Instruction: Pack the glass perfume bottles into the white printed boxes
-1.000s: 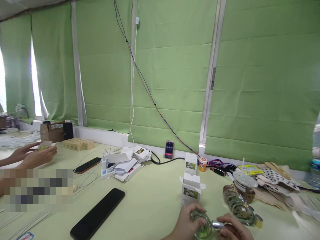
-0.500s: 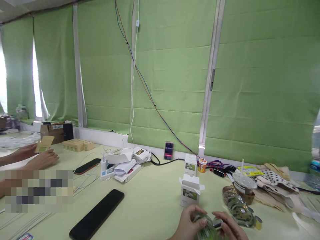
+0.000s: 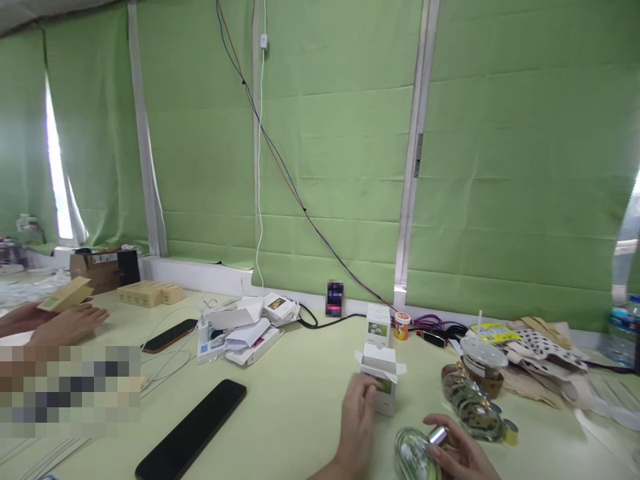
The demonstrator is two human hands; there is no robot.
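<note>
My left hand (image 3: 356, 420) is at the left side of an open white box (image 3: 385, 397), its fingers bent around the near left edge. The box stands upright with its flaps spread and has a green picture on its front, partly hidden by my fingers. In my right hand (image 3: 463, 450) is an oval glass perfume bottle (image 3: 416, 453) with green and white inside, gripped near its silver cap (image 3: 438, 436). A row of similar glass bottles (image 3: 475, 410) with gold-coloured caps lies just beyond my right hand.
Behind the open box stand another white box (image 3: 379, 325) and an orange jar (image 3: 402, 327). A lidded cup (image 3: 483, 357) and cloths (image 3: 545, 350) are at right. A black phone (image 3: 193, 430) and flattened white boxes (image 3: 253, 327) lie left. Another person's hands (image 3: 70, 323) hold a yellow carton.
My left hand has let go of the perfume bottle and moved left and up to the open white box. The bottle stays in my right hand. The view has shifted slightly right.
</note>
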